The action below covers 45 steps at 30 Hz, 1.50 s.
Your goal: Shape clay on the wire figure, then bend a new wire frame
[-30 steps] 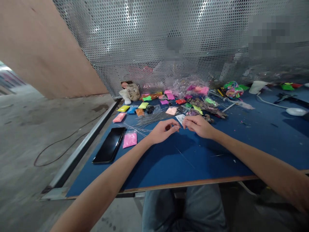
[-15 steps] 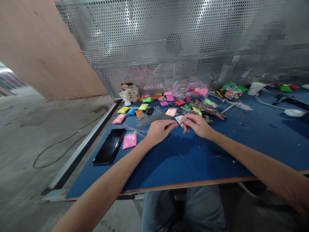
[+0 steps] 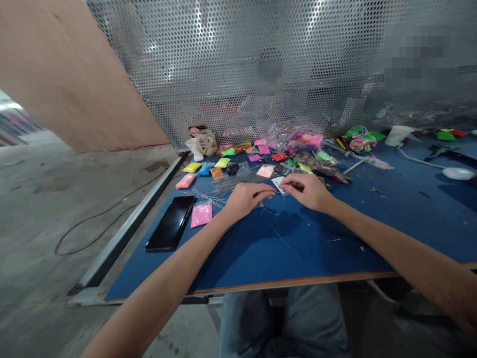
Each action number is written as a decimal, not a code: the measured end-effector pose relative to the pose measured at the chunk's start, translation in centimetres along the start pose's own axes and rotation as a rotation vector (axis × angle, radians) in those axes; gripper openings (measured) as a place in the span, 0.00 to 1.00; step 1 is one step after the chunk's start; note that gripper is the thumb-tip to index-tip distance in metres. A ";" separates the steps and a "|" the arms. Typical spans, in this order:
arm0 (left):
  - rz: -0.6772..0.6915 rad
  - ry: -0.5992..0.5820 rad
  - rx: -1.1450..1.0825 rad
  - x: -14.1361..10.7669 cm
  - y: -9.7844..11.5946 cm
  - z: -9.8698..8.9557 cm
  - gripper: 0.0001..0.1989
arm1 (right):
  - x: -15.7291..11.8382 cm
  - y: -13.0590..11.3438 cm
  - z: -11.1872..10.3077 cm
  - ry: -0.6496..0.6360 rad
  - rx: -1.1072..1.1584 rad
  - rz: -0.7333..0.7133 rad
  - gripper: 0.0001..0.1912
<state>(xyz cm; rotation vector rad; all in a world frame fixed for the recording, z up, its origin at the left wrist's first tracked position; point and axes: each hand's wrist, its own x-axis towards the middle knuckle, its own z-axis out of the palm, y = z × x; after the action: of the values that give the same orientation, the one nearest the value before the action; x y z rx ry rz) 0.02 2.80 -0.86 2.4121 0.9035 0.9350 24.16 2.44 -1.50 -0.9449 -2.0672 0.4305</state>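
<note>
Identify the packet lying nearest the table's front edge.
The bright pink packet just right of the black phone; the other packets lie farther back, nearer the perforated metal screen.

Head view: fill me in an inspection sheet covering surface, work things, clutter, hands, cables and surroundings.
Surface: blue tabletop, small scraps scattered on it.
Work things: thin grey wires in a loose bundle beyond the left hand; white card by the right hand's fingertips.
Clutter: smartphone lying flat beside a pink packet; more coloured packets behind.
Hands: close together, apart, fingers curled; whether either holds a strand is too fine to tell.
Cables: white cable on the tabletop's right; dark cord looped on the floor.
Surroundings: perforated metal panel behind; plain brown board at left.
</note>
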 end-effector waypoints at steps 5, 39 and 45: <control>0.053 -0.002 0.094 0.1 -0.6 -0.1 0.12 | 0.0 -0.1 -0.2 -0.156 0.002 0.016 0.15; 0.012 0.039 0.093 0.2 -0.1 0.5 0.10 | -0.2 0.4 0.6 -0.114 0.140 0.101 0.13; -0.019 0.053 0.035 0.2 -0.1 0.7 0.10 | -0.2 1.0 0.9 -0.084 0.257 0.153 0.14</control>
<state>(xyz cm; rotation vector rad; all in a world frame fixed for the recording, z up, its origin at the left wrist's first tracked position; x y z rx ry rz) 0.55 2.89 -1.28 2.4139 0.9676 0.9887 24.01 2.95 -2.76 -0.9445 -1.9615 0.8090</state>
